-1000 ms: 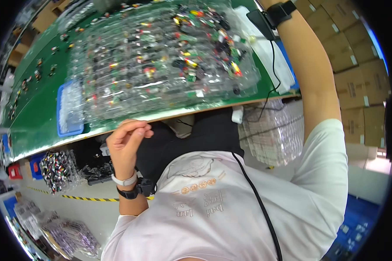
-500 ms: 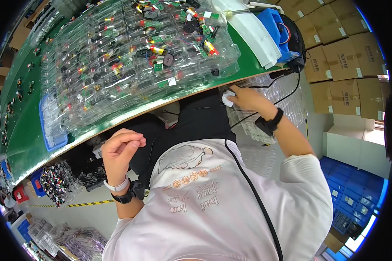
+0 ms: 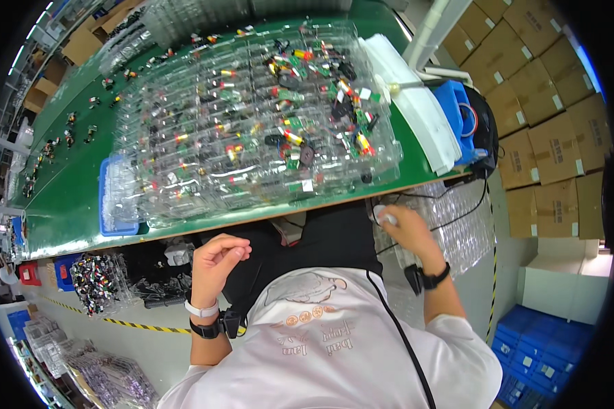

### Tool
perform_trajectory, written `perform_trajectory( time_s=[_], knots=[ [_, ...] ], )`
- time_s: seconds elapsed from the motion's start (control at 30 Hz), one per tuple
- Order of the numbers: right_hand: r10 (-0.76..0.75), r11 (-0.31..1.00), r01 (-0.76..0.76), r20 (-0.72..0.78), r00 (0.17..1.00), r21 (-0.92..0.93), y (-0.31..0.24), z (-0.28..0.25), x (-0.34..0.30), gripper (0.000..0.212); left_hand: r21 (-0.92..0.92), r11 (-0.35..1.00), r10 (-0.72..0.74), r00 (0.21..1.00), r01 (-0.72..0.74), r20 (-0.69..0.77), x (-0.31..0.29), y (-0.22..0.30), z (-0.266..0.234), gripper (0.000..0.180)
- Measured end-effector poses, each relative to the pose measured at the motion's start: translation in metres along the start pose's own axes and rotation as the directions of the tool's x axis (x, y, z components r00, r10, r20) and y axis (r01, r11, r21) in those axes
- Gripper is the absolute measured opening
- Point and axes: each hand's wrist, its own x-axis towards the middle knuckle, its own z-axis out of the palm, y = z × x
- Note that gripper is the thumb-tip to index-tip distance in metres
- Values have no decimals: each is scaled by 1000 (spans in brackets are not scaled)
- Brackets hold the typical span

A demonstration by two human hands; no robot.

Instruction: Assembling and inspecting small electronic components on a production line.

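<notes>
My left hand (image 3: 216,266) is raised in front of the table's edge, over my lap. Its fingers are drawn together with the thumb close by, and nothing shows between them. At the table's edge on the right, my right hand (image 3: 409,230) is closed on a small white piece (image 3: 387,217), perhaps crumpled paper or tissue; fingers partly cover it. Beyond both hands, clear plastic compartment trays (image 3: 205,163) lie on the green table (image 3: 61,204). They hold several small assemblies with green circuit boards, wires and red-yellow cylinders (image 3: 294,137), plus dark oval parts (image 3: 307,156).
A blue bin (image 3: 126,228) with clear pieces sits left of the trays. White sheets (image 3: 416,102) and a blue holder (image 3: 450,102) lie right. Black cables (image 3: 484,187) hang near my right hand. Below the table are more clear trays (image 3: 457,211); cartons (image 3: 552,157) are stacked right.
The view has shifted, showing more of the table's far side. My right hand still holds the white piece by the table's edge. My left hand keeps nearly the same pose.
</notes>
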Motion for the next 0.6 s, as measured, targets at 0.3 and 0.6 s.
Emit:
perform_trajectory(
  time_s=[0.3, 0.6],
  knots=[
    [70, 976, -36, -154, 986, 213, -93, -125, -29, 26, 59, 997, -61, 996, 58, 60, 9, 8, -14, 13],
    [-82, 941, 49, -85, 993, -336, -66, -110, -15, 23, 66, 993, -101, 992, 96, 72, 7, 7, -30, 14]
  ],
)
